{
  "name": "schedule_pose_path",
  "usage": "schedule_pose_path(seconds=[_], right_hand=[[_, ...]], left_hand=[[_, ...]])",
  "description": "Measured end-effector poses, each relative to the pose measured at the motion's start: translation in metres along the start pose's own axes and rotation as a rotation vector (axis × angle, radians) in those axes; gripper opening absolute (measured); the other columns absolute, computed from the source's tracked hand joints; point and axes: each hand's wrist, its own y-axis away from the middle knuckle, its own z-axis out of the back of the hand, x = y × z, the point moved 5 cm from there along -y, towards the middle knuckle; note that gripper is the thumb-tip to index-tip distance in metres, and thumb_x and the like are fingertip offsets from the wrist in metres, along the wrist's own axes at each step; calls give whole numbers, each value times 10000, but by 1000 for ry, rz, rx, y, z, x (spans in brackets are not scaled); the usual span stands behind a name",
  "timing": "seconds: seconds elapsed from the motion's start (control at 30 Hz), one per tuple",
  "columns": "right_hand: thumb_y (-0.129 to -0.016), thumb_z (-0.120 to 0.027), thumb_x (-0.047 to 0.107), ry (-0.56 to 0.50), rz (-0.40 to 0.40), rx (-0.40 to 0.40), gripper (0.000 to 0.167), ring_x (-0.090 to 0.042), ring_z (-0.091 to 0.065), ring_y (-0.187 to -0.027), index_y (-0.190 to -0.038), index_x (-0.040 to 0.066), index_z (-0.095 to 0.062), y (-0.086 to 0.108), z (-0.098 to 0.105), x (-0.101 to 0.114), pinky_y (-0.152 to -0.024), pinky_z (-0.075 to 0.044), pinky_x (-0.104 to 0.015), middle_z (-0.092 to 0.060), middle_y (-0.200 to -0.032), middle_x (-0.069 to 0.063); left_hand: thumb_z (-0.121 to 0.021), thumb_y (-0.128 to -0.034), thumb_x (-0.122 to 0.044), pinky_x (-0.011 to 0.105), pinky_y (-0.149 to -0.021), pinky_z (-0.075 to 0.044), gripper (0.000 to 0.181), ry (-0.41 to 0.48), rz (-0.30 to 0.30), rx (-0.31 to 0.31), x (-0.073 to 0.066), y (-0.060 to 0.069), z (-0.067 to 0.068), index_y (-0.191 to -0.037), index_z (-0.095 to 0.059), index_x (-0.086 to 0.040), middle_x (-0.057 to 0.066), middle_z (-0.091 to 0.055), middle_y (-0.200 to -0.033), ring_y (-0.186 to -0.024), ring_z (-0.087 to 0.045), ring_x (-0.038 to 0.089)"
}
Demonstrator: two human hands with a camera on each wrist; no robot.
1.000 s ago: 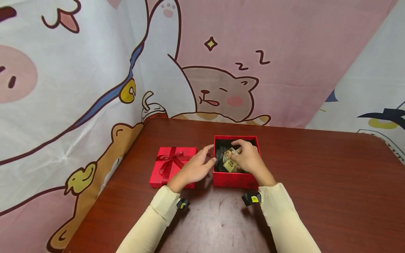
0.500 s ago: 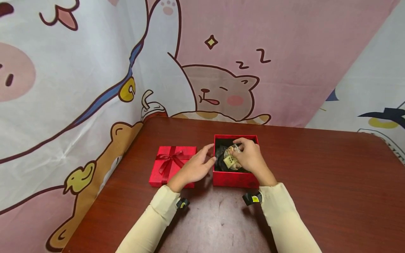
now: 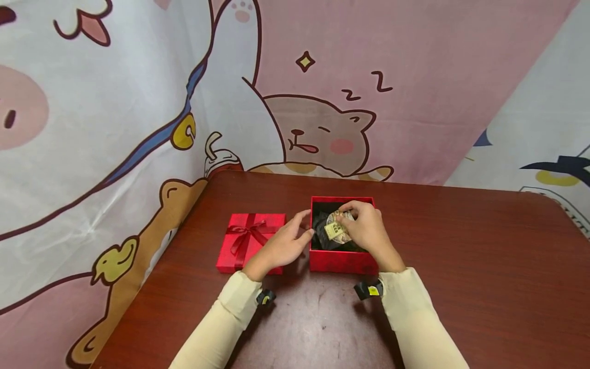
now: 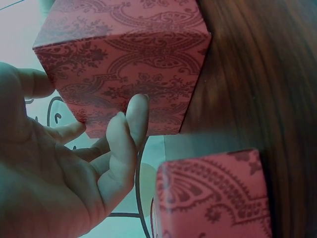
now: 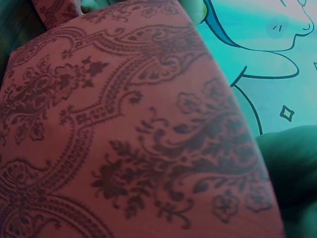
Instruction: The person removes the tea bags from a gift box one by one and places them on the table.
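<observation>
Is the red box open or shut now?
Open: the box shows its black inside, its lid lies beside it, and the right hand holds a round packet at the opening.

Dark reddish-brown wood-grain table (image 3: 484, 266) before a pink-and-white, cartoon-printed fabric backdrop (image 3: 438, 77)
A sleeping greyish-brown cartoon animal (image 3: 329, 120) shows above the table's far edge; creases mark the backdrop's white left side, and a pale glare (image 3: 318, 328) lies on the table.

Left sleeve (image 3: 214, 328) and right sleeve (image 3: 421, 318) are showing plain cream cloth, cuffs (image 3: 240, 293) loose; 2 black wrist straps (image 3: 362, 291) are each bearing 1 yellow patch (image 3: 374, 290).
</observation>
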Motion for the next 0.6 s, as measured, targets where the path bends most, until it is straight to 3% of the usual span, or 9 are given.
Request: schedule_pose_path(seconds=[0.1,0.37,0.6], right_hand=[[-871,-751,127,14,8,-12,184,-313,-634,-858,-1022,23,-735,2,6,2,-671,-479,-393,-736,-968,-178],[-882,-744,151,24,23,-38,206,-346,-653,-928,-1037,16,-736,5,23,4,-790,-491,-478,-733,-979,-188],[-892,-733,174,31,-4,-47,220,-320,-596,-895,-1056,27,-732,10,42,0,-760,-450,-444,-731,-970,-178]], left_hand=[[-513,-1016,-279,423,-989,-453,568,7,0,4,-1,0,-1,-1531,-313,-142,73,-547,-1340,-1105,-623,151],[-511,-1018,-268,428,-993,-451,567,-1,-9,-6,-1,0,2,-1528,-315,-117,93,-543,-1352,-1129,-616,176],[-509,-1019,-262,431,-990,-452,566,-12,6,-1,-2,0,0,-1533,-312,-130,85,-554,-1350,-1142,-611,177]])
